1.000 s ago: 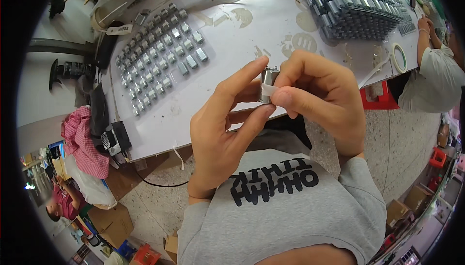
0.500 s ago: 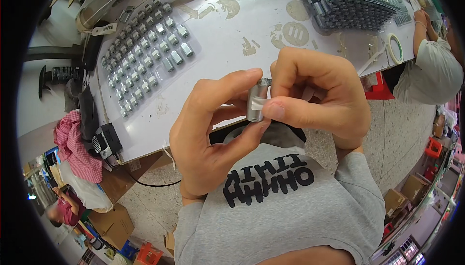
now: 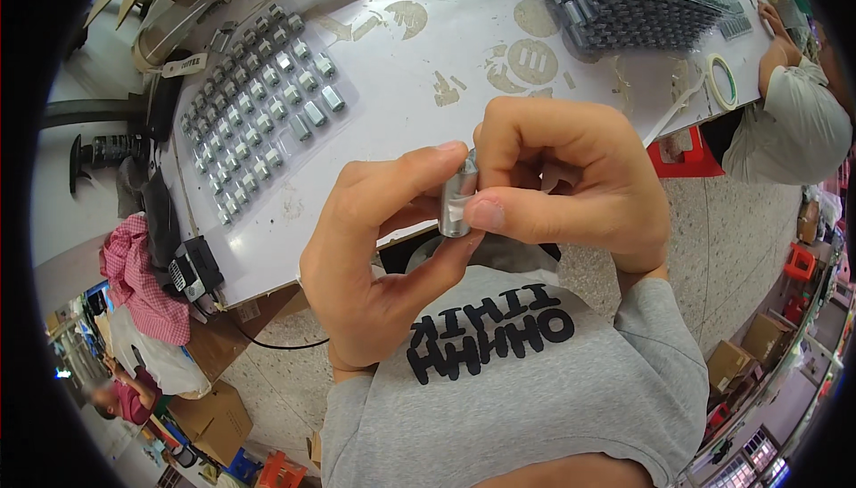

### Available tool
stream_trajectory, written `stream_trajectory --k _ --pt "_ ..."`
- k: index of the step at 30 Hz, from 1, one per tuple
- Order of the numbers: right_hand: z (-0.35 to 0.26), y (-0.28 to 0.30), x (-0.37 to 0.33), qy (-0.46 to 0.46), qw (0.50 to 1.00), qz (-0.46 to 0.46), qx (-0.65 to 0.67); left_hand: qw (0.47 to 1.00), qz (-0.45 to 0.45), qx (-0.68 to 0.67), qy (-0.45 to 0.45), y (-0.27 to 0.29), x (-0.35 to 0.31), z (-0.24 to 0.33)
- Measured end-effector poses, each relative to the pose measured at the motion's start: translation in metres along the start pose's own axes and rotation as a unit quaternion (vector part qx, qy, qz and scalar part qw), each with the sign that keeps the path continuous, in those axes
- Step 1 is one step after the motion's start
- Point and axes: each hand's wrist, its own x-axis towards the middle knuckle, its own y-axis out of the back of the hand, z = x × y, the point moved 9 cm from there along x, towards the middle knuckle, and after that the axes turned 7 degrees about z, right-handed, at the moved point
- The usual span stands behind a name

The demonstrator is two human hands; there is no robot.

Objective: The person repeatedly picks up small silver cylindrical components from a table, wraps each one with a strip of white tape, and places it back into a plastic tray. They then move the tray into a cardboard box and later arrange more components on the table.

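In front of my chest, a small silver metal cylinder stands nearly upright between my hands. My left hand pinches it, index finger at the top end and thumb at the bottom. From the other side, my right hand closes on it, its thumb pressed against a pale strip on the side. Its curled fingers partly cover the cylinder, and a whitish piece shows between them. Beyond my left hand, a clear plastic tray holds rows of similar cylinders on the white table.
Stacked trays of cylinders stand at the far right of the table, near a tape roll. A co-worker's arm rests at the right edge. A red stool is below; a black device sits by the left corner.
My hands and the cylinder have shifted slightly left in view, with the table contents shifting left too. Both hands keep hold of the cylinder, and the right thumb stays on the strip.
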Motion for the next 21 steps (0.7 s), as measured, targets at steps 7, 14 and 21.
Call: stream_trajectory --k 7,14,21 --pt "0.007 0.003 0.002 -0.026 0.999 0.021 0.013 0.994 0.008 0.099 -0.036 -0.001 -0.001 0.005" --pt "0.01 0.005 0.006 0.032 0.99 -0.031 -0.131 0.989 -0.004 0.138 -0.048 -0.009 -0.001 0.005" --pt "0.009 0.0 -0.002 0.049 0.991 -0.108 0.059 0.995 0.058 -0.064 0.044 -0.002 -0.011 -0.019"
